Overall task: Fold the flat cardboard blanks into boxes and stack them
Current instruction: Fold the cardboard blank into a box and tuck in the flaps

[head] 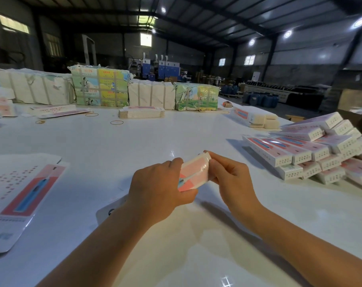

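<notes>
Both grips (pixel 155 189) (pixel 231 179) round half-hidden box (pixel 193 175), seemingly.

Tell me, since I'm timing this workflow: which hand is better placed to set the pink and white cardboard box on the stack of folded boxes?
The right hand, probably. It pinches the pink and white cardboard box at its far end, and the stack of folded boxes lies to its right. The left hand grips the near end.

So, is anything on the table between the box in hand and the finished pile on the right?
No. In the head view the white table is bare between the box and the pile; only reflections show there.
</notes>
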A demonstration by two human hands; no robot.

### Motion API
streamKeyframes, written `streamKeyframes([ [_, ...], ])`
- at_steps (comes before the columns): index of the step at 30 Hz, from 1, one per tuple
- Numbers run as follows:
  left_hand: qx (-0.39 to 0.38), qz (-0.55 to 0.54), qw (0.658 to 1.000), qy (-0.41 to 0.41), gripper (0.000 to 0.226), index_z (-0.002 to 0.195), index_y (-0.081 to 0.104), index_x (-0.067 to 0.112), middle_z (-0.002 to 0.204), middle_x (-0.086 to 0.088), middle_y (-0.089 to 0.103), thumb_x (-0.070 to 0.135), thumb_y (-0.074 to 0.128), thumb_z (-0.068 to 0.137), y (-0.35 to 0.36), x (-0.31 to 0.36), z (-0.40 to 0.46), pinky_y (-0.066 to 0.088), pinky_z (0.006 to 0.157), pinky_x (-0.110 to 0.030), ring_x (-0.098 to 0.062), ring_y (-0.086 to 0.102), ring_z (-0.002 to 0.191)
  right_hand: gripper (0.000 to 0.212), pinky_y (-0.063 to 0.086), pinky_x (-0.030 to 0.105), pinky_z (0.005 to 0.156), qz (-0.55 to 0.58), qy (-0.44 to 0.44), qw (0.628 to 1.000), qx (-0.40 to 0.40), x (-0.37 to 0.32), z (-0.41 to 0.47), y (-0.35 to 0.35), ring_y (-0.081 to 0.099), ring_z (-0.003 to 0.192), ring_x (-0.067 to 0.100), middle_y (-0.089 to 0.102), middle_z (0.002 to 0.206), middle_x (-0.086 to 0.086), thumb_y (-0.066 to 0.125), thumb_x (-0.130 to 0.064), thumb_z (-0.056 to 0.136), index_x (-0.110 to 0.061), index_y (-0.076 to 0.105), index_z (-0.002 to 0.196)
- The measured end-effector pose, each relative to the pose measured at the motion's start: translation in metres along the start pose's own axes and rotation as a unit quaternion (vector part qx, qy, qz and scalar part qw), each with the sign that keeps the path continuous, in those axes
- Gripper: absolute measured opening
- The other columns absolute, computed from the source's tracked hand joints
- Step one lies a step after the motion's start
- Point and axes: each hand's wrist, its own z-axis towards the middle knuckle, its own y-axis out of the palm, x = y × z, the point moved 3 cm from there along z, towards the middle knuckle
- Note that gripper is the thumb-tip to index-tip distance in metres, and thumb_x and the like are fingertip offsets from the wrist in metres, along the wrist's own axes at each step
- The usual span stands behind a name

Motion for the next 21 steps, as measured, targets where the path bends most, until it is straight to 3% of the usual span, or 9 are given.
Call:
streamKeyframes([
  [3,0.002,0.012,1.000,-0.006,0.062,0.123,0.038,0.029,0.112,0.010,0.059,0.072,0.047,0.079,0.001,0.004,0.001,0.039,0.066,-0.022,-0.013,0.058,0.090,0.047,0.053,0.017,0.070,-0.050,-0.045,0.997,0.026,-0.002,-0.006,0.004,0.067,0.079,0.002,0.070,0.082,-0.017,0.041,-0.012,0.101,-0.043,0.069,0.081],
  [6,0.011,0.029,0.999,-0.017,0.062,0.120,0.039,0.027,0.109,0.009,0.059,0.073,0.044,0.079,0.002,0.010,0.003,0.034,0.064,-0.022,-0.013,0.057,0.089,0.029,0.047,0.023,0.069,-0.096,-0.095,0.990,0.034,-0.005,-0.012,0.010,0.059,0.076,-0.005,0.061,0.093,-0.014,0.037,-0.005,0.101,-0.015,0.064,0.098],
  [7,0.016,0.029,0.999,-0.021,0.061,0.119,0.040,0.027,0.108,0.009,0.059,0.073,0.044,0.079,0.002,0.011,0.003,0.034,0.064,-0.022,-0.014,0.057,0.088,0.026,0.047,0.024,0.070,-0.107,-0.101,0.989,0.032,-0.006,-0.013,0.012,0.058,0.077,-0.004,0.060,0.092,-0.015,0.037,-0.004,0.100,-0.013,0.062,0.100],
  [10,0.013,0.013,0.999,-0.034,0.062,0.121,0.040,0.029,0.109,0.010,0.059,0.075,0.043,0.078,0.002,0.007,0.004,0.033,0.063,-0.022,-0.014,0.057,0.086,0.033,0.050,0.011,0.073,-0.092,-0.078,0.993,0.013,-0.006,-0.009,0.010,0.060,0.087,-0.006,0.064,0.089,-0.029,0.044,-0.007,0.099,-0.037,0.057,0.103],
  [12,-0.001,0.008,0.999,-0.040,0.064,0.122,0.038,0.031,0.109,0.011,0.058,0.076,0.043,0.077,0.002,0.004,0.002,0.033,0.062,-0.021,-0.013,0.051,0.080,0.030,0.050,0.015,0.085,-0.063,-0.026,0.998,0.005,0.000,-0.004,0.006,0.061,0.099,-0.001,0.065,0.109,-0.019,0.047,-0.011,0.098,-0.031,0.059,0.117],
  [14,-0.002,0.010,0.999,-0.040,0.061,0.119,0.040,0.030,0.106,0.011,0.059,0.076,0.043,0.077,0.001,0.004,0.001,0.032,0.059,-0.022,-0.012,0.046,0.076,0.026,0.050,0.017,0.077,-0.096,-0.049,0.994,0.010,-0.001,-0.005,0.006,0.062,0.087,0.003,0.067,0.100,-0.006,0.046,-0.011,0.099,-0.026,0.061,0.113],
  [16,-0.001,0.018,0.999,-0.035,0.059,0.117,0.041,0.029,0.102,0.010,0.059,0.074,0.044,0.078,0.000,0.007,0.001,0.032,0.059,-0.022,-0.011,0.045,0.074,0.026,0.045,0.013,0.062,-0.152,-0.104,0.983,0.010,-0.002,-0.010,0.009,0.060,0.075,0.005,0.065,0.083,-0.007,0.043,-0.010,0.099,-0.033,0.056,0.102],
  [19,-0.016,0.026,0.999,-0.026,0.059,0.119,0.041,0.028,0.105,0.010,0.060,0.072,0.045,0.079,-0.001,0.008,0.002,0.036,0.063,-0.022,-0.013,0.051,0.078,0.025,0.044,0.022,0.061,-0.165,-0.133,0.977,-0.011,0.002,-0.013,0.011,0.058,0.071,0.011,0.064,0.077,-0.006,0.041,-0.012,0.099,-0.036,0.049,0.102],
  [21,-0.029,0.031,0.999,-0.020,0.060,0.122,0.040,0.028,0.110,0.010,0.060,0.071,0.045,0.080,-0.002,0.005,0.004,0.040,0.066,-0.022,-0.013,0.058,0.087,0.021,0.045,0.018,0.062,-0.144,-0.111,0.982,-0.046,0.005,-0.010,0.010,0.056,0.070,0.007,0.061,0.076,-0.012,0.044,-0.014,0.098,-0.032,0.051,0.104],
])
